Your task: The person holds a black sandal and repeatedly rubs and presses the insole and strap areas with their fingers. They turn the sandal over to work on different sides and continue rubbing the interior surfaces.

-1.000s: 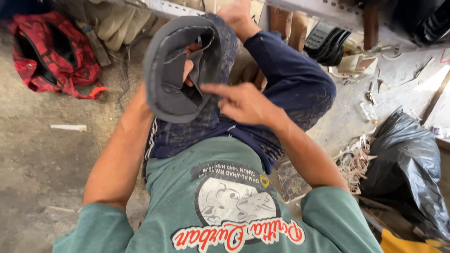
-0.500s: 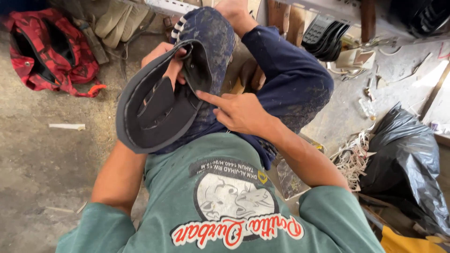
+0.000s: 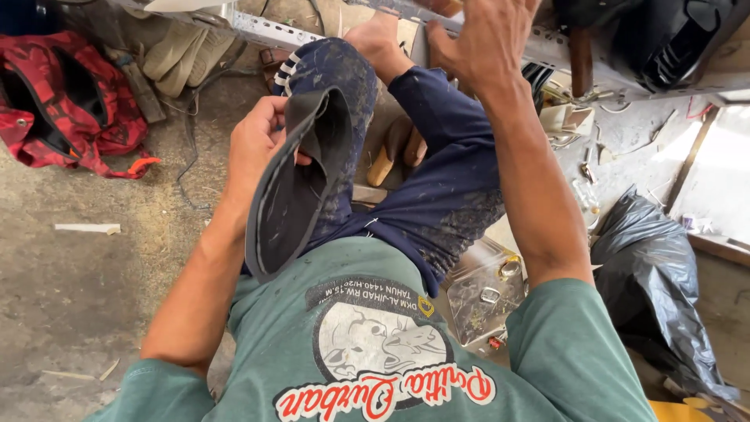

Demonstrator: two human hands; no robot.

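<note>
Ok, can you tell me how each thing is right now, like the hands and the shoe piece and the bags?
Left hand: closed, gripping the dark shoe sole.
Right hand: open, fingers spread, raised toward the metal shelf, holding nothing.
Dark shoe sole: held on edge, bent, over the lap.
Red bag: lying open on the ground.
Black plastic bag: crumpled on the ground.
Metal shelf: fixed, cluttered.

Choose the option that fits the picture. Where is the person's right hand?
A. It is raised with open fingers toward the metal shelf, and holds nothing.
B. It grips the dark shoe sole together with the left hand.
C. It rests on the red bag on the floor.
A: the right hand is lifted with spread fingers near the metal shelf, while only the left hand holds the dark shoe sole.
</note>
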